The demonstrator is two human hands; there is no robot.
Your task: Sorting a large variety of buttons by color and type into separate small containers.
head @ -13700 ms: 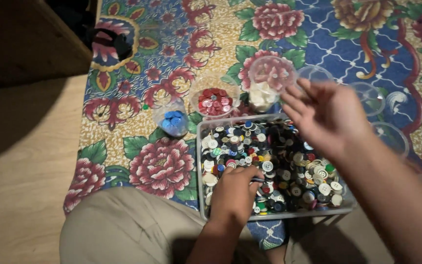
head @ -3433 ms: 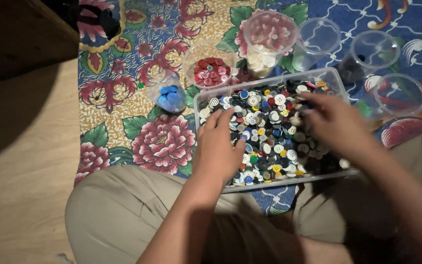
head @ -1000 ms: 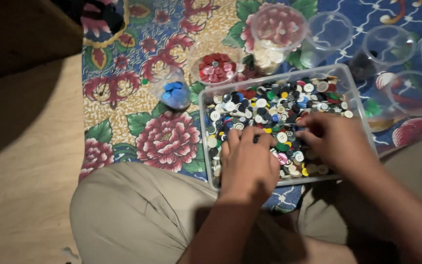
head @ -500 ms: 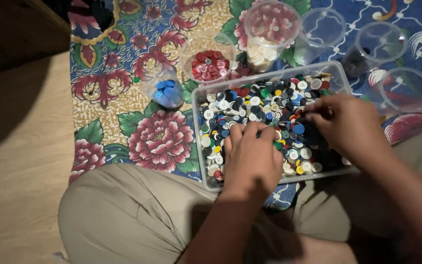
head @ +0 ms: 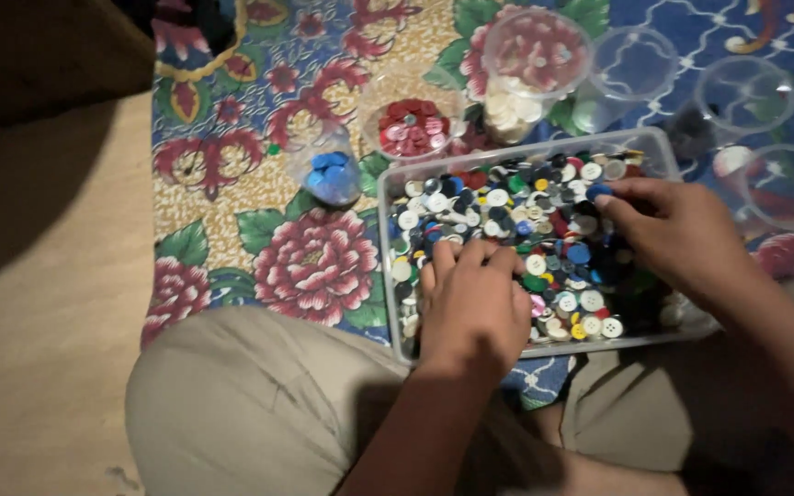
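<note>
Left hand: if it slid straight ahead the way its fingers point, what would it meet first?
The left hand points up the tray; likely more mixed buttons, then the tray's far wall. Depth is unclear.

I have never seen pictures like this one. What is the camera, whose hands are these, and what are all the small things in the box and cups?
There is no machine. The camera sits on a person's head and looks down at their own lap. Both hands rest in a clear plastic tray full of mixed coloured buttons. The left hand lies flat on them; the right hand pinches a blue button with its fingers. Behind, on a flowered cloth, stand clear cups: one with blue buttons, one red, one white, others look empty.
</note>
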